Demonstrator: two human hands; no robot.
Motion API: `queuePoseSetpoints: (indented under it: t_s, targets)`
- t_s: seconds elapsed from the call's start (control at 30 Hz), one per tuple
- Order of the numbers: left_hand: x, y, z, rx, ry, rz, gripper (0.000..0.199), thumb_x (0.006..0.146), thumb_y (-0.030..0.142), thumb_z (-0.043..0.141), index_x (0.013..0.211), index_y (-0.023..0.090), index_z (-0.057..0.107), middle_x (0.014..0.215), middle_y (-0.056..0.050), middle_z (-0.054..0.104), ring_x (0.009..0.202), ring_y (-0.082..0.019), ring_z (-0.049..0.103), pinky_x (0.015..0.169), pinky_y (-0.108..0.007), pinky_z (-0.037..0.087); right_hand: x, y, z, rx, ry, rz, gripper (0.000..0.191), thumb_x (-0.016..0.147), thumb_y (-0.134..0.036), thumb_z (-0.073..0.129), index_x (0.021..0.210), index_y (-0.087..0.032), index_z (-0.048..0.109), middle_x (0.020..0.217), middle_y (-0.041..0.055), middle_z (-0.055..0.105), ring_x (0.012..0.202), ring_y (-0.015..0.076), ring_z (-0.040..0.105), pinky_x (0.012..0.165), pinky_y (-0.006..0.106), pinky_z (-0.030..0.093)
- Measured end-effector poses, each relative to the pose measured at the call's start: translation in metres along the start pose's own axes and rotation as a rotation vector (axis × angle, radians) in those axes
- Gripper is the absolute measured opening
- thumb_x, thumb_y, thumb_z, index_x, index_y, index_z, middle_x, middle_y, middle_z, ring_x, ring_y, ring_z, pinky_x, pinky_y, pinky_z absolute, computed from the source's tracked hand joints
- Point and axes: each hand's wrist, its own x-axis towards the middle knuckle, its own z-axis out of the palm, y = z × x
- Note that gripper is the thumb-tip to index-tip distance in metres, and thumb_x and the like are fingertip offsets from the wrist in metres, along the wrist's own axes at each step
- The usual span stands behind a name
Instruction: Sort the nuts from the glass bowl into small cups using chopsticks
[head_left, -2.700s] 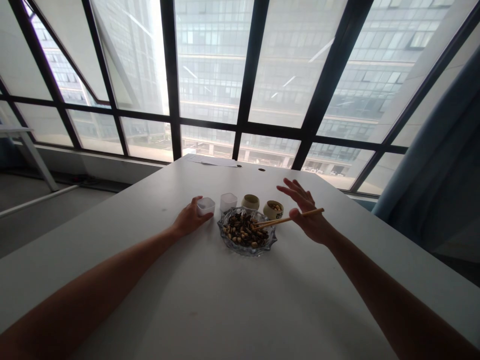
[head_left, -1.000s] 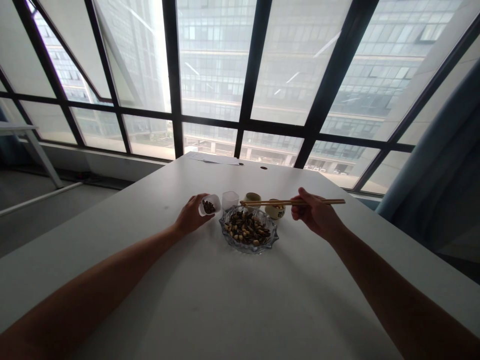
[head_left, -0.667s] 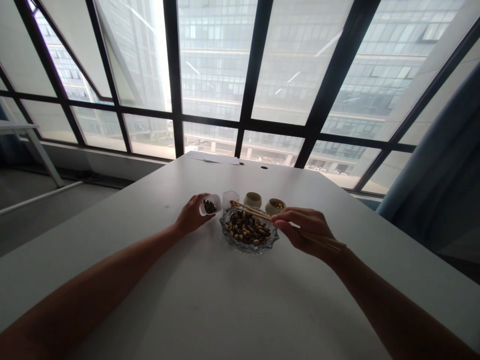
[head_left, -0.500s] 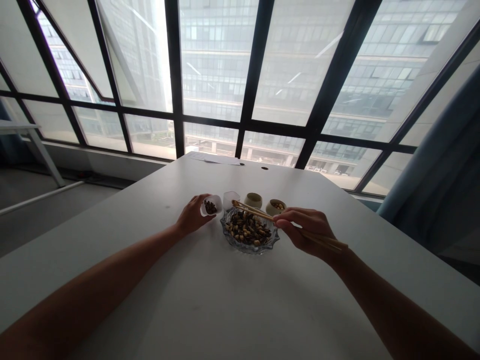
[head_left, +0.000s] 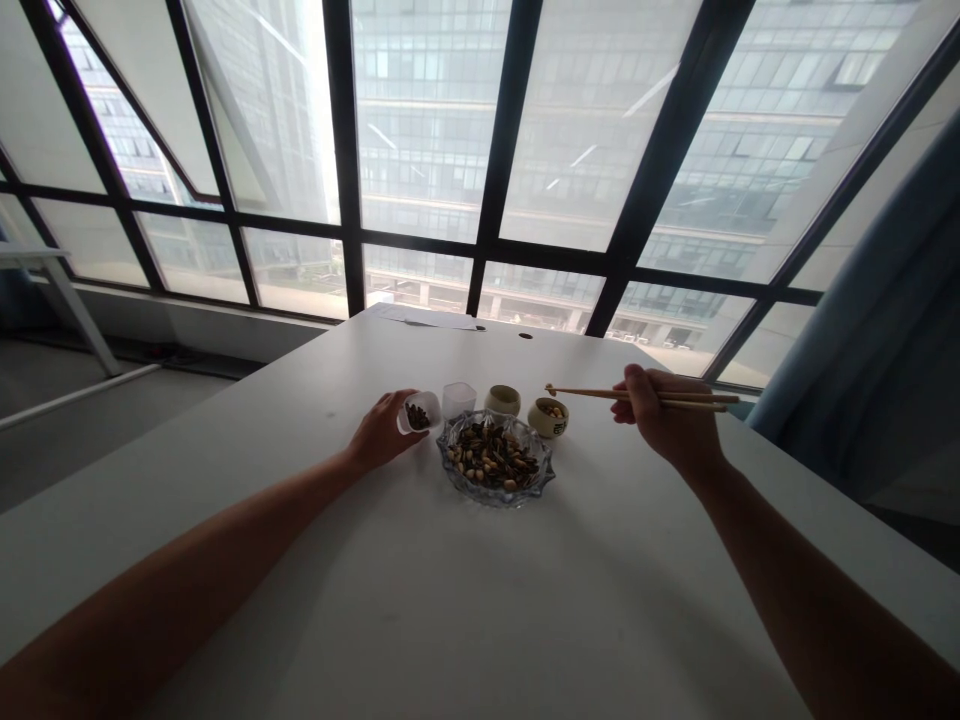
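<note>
My left hand (head_left: 381, 432) is wrapped round a small translucent cup (head_left: 416, 412) with dark seeds in it, tilted towards me. In my right hand (head_left: 667, 412) are wooden chopsticks (head_left: 686, 400), their tips pinching a small pale piece (head_left: 551, 390) above a green cup (head_left: 549, 420) that holds some nuts. A scalloped glass bowl (head_left: 495, 492) of mixed seeds and nuts (head_left: 491, 455) stands between my hands. Behind it are a second green cup (head_left: 502, 400) and another translucent cup (head_left: 458, 400); their contents cannot be made out.
All of this stands on a white table (head_left: 420, 600). Papers (head_left: 424, 317) lie at its far edge, near two dark round spots. Tall windows rise beyond, a blue curtain (head_left: 870, 300) hangs at the right, and another white table (head_left: 30, 255) stands at the far left.
My right hand has moved right with the chopsticks, whose tips have gone from above the glass bowl to above the right green cup. My left hand still holds its cup in nearly the same place.
</note>
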Motion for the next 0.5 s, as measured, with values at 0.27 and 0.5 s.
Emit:
queuePoseSetpoints:
  t_s: [0.27,0.5]
  targets:
    - [0.0,0.001,-0.001,0.009,-0.021,-0.028,0.058,0.073,0.036,0.076,0.124,0.023,0.053,0.12,-0.01,0.066,0.112,-0.029,0.063,0.094,-0.044,0.053,0.005,0.023,0.007,-0.091,-0.092,-0.009,0.059,0.083,-0.072,0.057,0.066,-0.017,0.068,0.054,0.0077,0.069,0.047,0.0192,0.068,0.043,0.027,0.055]
    - [0.0,0.001,-0.001,0.011,-0.022,-0.045,0.059,0.072,0.037,0.076,0.124,0.024,0.053,0.119,-0.01,0.066,0.111,-0.03,0.063,0.093,-0.044,0.053,0.002,0.001,0.001,0.086,-0.047,0.018,0.062,0.082,-0.075,0.056,0.065,-0.016,0.068,0.05,0.0073,0.067,0.042,0.0179,0.065,0.039,0.026,0.053]
